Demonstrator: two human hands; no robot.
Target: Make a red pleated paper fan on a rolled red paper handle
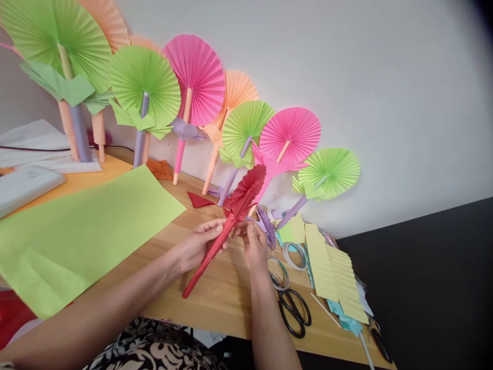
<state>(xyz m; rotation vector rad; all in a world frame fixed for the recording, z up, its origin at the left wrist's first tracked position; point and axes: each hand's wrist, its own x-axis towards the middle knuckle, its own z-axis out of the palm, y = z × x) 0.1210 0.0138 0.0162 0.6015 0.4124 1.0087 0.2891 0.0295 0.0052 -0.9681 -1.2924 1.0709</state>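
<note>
Both my hands hold a red paper fan on a rolled red stick [231, 221] above the wooden table [215, 303]. My left hand [196, 246] grips the stick near its upper part, fingers closed around it. Just right of it, my right hand [252, 244] pinches the base of the pleated red fan, which is still folded narrow and points up towards the wall. The stick's lower end slants down to the left, close to the tabletop.
Several finished paper fans in green, pink and orange [200, 77] lean against the wall. A large green sheet [77, 236] lies at left. Scissors [295, 308], tape rolls [292, 255], pleated yellow paper [335, 272] and a red scrap [198, 199] lie around.
</note>
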